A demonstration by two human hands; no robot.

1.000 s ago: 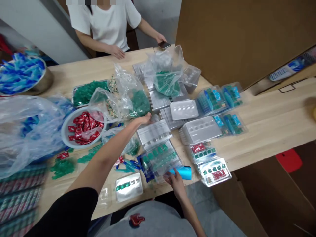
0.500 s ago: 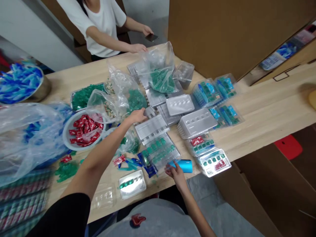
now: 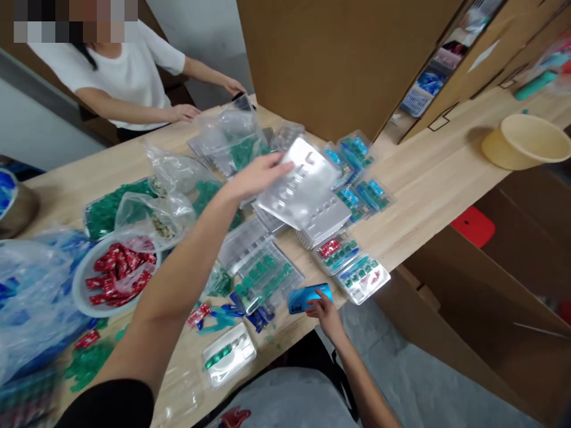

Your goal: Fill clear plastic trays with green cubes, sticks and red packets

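Note:
My left hand (image 3: 267, 172) is closed on the edge of a silver plastic blister tray (image 3: 301, 184), raised and tilted over a stack of similar silver trays (image 3: 328, 220). At the table's front edge, the fingers of my right hand (image 3: 325, 312) grip the right part of a blue smartphone (image 3: 300, 299), its camera side up. Left of the phone is a clear tray with green pieces (image 3: 263, 279). A silver tray with a row of green pieces (image 3: 229, 355) lies closer to me. Filled packs (image 3: 363, 278) sit right of the phone.
A bowl of red packets (image 3: 80, 282) and clear bags (image 3: 40, 279) cover the left side. Across the table stands a person in a white top (image 3: 120, 80). A tall cardboard sheet (image 3: 321, 65) rises behind; a yellow basin (image 3: 513, 151) stands at right.
My left hand has lifted a silver tray and carried it right, over the stack. The phone has turned to show its camera side. My view has swung right.

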